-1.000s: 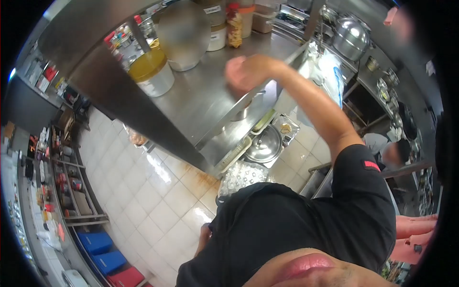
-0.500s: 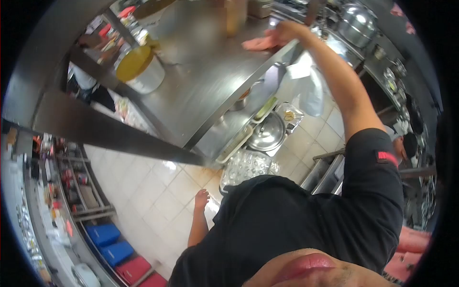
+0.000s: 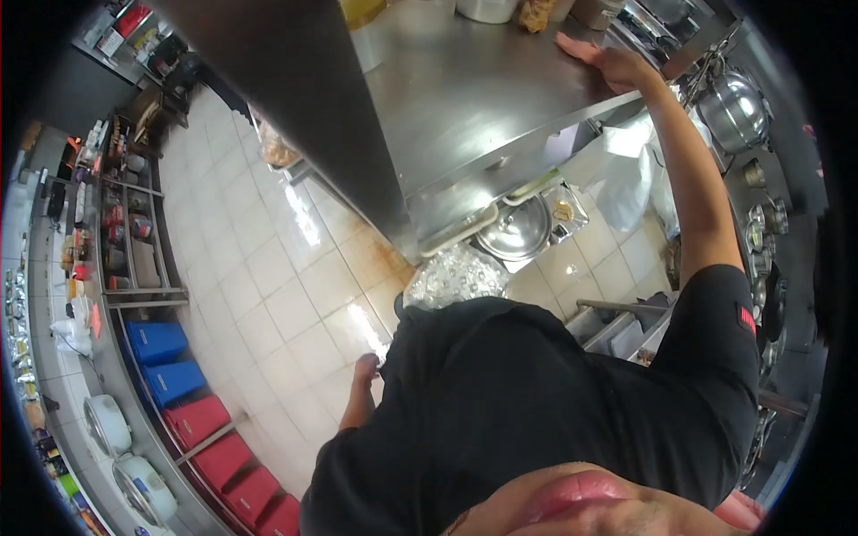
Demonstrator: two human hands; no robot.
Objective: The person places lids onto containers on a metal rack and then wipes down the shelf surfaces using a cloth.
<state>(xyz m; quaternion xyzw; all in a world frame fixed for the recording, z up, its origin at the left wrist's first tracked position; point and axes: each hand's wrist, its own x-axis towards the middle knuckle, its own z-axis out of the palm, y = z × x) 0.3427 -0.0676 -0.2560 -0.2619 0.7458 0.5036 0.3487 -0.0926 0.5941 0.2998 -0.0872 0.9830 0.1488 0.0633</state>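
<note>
My right hand reaches far forward onto the steel counter. It presses a pink cloth against the top near the counter's right edge. Close to the cloth, along the back, are an orange-brown item and a white tub. My left hand hangs low beside my body, away from the counter. It appears to hold nothing, its fingers loosely bent and small in view.
A wide steel post stands at the counter's left corner. Below the counter are a round steel lid and a clear plastic-covered bundle. Blue bins and red bins line the left side. Pans hang at right.
The view has swung left, so the counter sits further right and more floor shows. My right hand and the cloth have moved nearer the counter's right edge. My left hand's fingers look less spread.
</note>
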